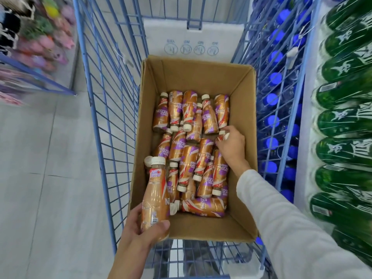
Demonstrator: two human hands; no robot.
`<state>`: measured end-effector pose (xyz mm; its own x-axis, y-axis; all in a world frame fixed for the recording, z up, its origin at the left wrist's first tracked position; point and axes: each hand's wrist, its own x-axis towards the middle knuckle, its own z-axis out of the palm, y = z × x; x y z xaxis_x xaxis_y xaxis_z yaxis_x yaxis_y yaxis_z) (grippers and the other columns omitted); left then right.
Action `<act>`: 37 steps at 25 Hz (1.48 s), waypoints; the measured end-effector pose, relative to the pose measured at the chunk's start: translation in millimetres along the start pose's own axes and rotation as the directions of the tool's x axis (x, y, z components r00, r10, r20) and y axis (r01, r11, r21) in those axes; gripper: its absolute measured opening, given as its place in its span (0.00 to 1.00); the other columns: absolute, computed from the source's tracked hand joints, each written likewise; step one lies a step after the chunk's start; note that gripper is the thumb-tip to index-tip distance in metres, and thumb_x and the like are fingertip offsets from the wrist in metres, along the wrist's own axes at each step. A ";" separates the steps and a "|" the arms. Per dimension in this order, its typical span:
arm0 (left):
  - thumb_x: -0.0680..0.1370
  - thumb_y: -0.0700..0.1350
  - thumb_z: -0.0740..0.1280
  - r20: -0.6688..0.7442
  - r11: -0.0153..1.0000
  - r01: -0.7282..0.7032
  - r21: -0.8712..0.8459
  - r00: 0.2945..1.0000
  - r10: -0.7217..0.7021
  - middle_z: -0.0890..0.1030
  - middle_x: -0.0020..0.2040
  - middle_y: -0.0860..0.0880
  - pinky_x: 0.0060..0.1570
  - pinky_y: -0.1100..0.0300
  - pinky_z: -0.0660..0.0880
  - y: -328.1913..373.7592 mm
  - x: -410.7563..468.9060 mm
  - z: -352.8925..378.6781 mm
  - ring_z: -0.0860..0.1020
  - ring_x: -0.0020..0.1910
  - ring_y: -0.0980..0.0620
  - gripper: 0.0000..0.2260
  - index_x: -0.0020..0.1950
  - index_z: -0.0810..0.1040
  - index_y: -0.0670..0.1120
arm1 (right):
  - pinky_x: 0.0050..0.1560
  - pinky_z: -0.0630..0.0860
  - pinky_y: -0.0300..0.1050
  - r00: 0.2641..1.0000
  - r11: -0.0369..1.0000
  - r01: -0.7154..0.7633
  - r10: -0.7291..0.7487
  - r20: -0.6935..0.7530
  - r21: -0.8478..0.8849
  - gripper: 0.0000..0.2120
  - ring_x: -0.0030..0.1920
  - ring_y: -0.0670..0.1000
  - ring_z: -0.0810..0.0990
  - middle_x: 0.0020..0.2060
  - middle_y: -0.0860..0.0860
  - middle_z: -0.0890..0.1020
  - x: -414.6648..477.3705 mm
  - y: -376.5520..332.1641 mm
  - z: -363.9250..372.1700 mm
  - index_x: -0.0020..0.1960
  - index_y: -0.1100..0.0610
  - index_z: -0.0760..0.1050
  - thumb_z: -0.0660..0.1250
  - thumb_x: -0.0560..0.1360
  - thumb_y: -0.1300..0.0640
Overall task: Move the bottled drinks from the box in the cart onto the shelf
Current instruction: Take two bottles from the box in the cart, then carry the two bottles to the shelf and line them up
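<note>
The left hand [141,224] gripped an upright Nescafé coffee bottle [156,196] by its lower body, thumb across the front, above the near-left corner of the cardboard box [241,91]. A cream cap [148,160] showed just behind that bottle (what it belonged to, and whether it was also held, could not be told). The right hand [231,146], reaching out of a white sleeve [281,218], was down inside the box close to its right wall, fingers curled around the neck end of a second bottle [223,136]. The remaining bottles [187,158] lay on their sides in a loose jumble over most of the box floor, caps pointing every which way. The box sat in the blue wire cart [104,97], between its side grilles. Beyond the cart's right side stood rows of blue-capped bottles [275,77] and, further right, green bottles [342,121], both blurred.
</note>
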<state>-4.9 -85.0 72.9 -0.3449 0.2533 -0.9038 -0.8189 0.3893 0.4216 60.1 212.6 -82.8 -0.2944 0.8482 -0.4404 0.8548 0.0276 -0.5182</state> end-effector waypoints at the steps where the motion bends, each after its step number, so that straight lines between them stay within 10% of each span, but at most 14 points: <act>1: 0.41 0.53 0.86 0.005 1.000 0.003 0.007 1.000 -0.003 0.81 0.61 0.45 0.57 0.42 0.79 -1.5 1.1 0.7 0.80 0.60 0.41 0.54 0.66 0.74 0.53 | 0.56 0.78 0.46 0.999 0.993 -0.033 0.037 -0.034 0.113 0.21 0.57 0.54 0.81 0.56 0.55 0.83 -3.2 1.8 2.9 0.63 0.57 0.77 0.74 0.72 0.68; 6: 0.46 0.48 0.83 0.019 0.999 0.024 0.020 1.000 -0.025 0.81 0.60 0.44 0.59 0.41 0.78 -9.3 9.6 4.4 0.80 0.59 0.41 0.45 0.62 0.75 0.54 | 0.68 0.73 0.52 0.976 0.891 -0.184 0.216 -0.031 0.415 0.24 0.65 0.53 0.77 0.63 0.53 0.80 -11.9 11.8 32.5 0.67 0.56 0.74 0.74 0.73 0.66; 15: 0.47 0.49 0.82 0.022 0.999 0.004 0.051 1.000 -0.005 0.82 0.58 0.46 0.52 0.45 0.81 -8.6 0.0 7.4 0.81 0.58 0.42 0.43 0.62 0.76 0.55 | 0.66 0.76 0.57 0.987 0.934 -0.087 0.129 -0.098 0.348 0.23 0.62 0.50 0.79 0.60 0.49 0.82 -19.2 21.2 30.8 0.65 0.52 0.76 0.76 0.72 0.62; 22: 0.57 0.43 0.80 0.092 0.991 -0.118 0.055 0.989 0.113 0.81 0.61 0.44 0.54 0.44 0.81 35.9 -53.4 21.3 0.82 0.58 0.42 0.36 0.64 0.75 0.54 | 0.61 0.79 0.50 0.987 0.798 -0.049 0.130 -0.092 0.600 0.23 0.56 0.39 0.81 0.53 0.36 0.82 -123.5 -53.7 -72.6 0.60 0.35 0.73 0.76 0.68 0.39; 31: 0.67 0.37 0.78 0.441 0.941 -0.303 0.150 0.872 0.211 0.84 0.57 0.49 0.55 0.46 0.80 69.6 -143.4 64.4 0.85 0.52 0.49 0.30 0.66 0.74 0.54 | 0.55 0.79 0.49 0.961 0.489 0.053 0.212 -0.177 0.870 0.13 0.46 0.44 0.84 0.43 0.43 0.86 -282.1 -96.7 -200.5 0.54 0.45 0.78 0.76 0.74 0.57; 37: 0.57 0.43 0.81 0.659 0.872 -0.423 0.246 0.732 0.170 0.84 0.59 0.44 0.59 0.40 0.78 31.2 -205.7 100.9 0.83 0.56 0.41 0.37 0.65 0.77 0.54 | 0.41 0.79 0.38 0.880 0.378 0.191 0.343 -0.329 0.906 0.11 0.40 0.45 0.83 0.40 0.46 0.85 -396.5 -46.9 -274.2 0.51 0.53 0.79 0.71 0.75 0.67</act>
<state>86.8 -35.7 279.4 -0.0893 0.8356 -0.5420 -0.4555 0.4497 0.7683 253.9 20.0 317.1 0.1747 0.9298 -0.3241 -0.1199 -0.3066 -0.9443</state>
